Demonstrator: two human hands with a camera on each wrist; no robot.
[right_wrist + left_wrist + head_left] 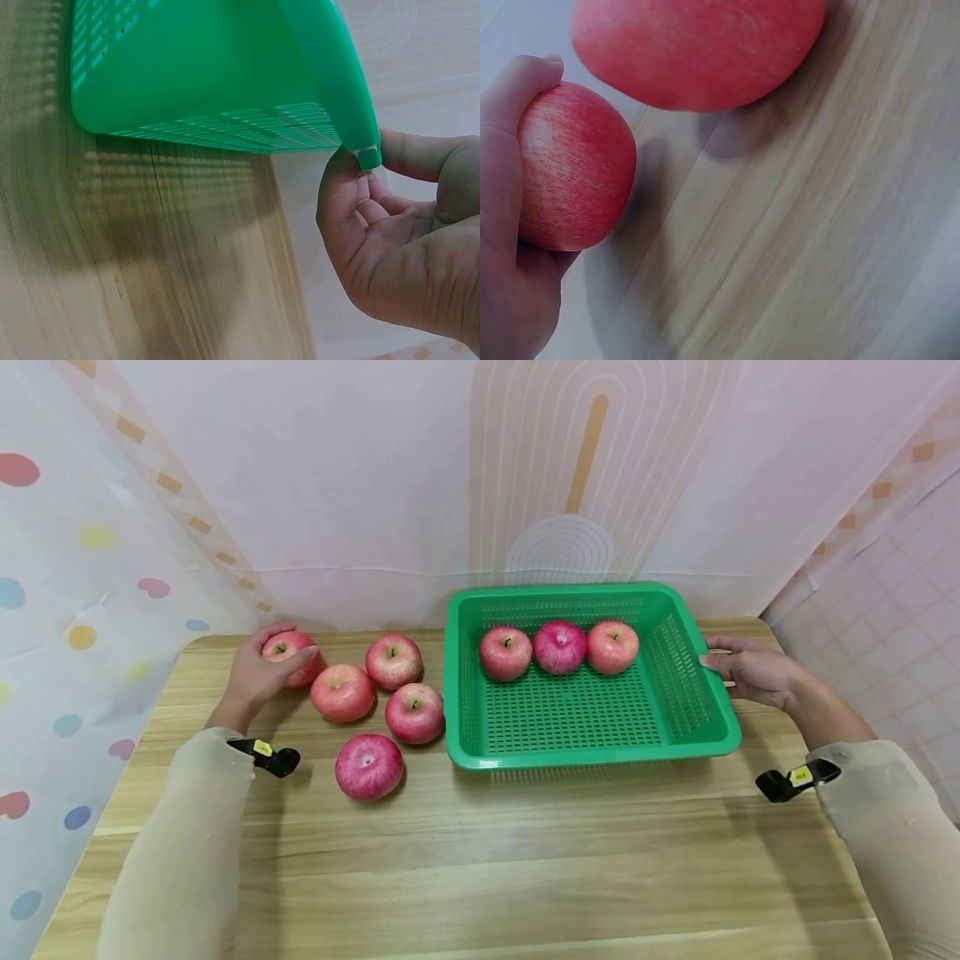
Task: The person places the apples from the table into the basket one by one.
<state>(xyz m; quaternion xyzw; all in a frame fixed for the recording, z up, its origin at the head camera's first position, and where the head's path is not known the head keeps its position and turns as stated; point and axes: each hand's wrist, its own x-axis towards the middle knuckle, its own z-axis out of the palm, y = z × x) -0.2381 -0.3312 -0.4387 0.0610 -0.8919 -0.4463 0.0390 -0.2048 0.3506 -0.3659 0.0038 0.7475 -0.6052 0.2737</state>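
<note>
As left hand (257,675) grips an apple (581,169), right hand (763,675) pinches basket rim (585,757), arms (180,847) outstretched

Left fingers (531,76) grip a red apple (577,165); a second apple (701,49) rests nearby on wooden tabletop (795,225).

Green basket (600,756): white mark (488,763) on near rim too small to read; cut off at top in right wrist view. Left of basket, left hand (255,672) partly covers its apple (577,166). Right of basket, sleeve (885,827) cut off.
</note>
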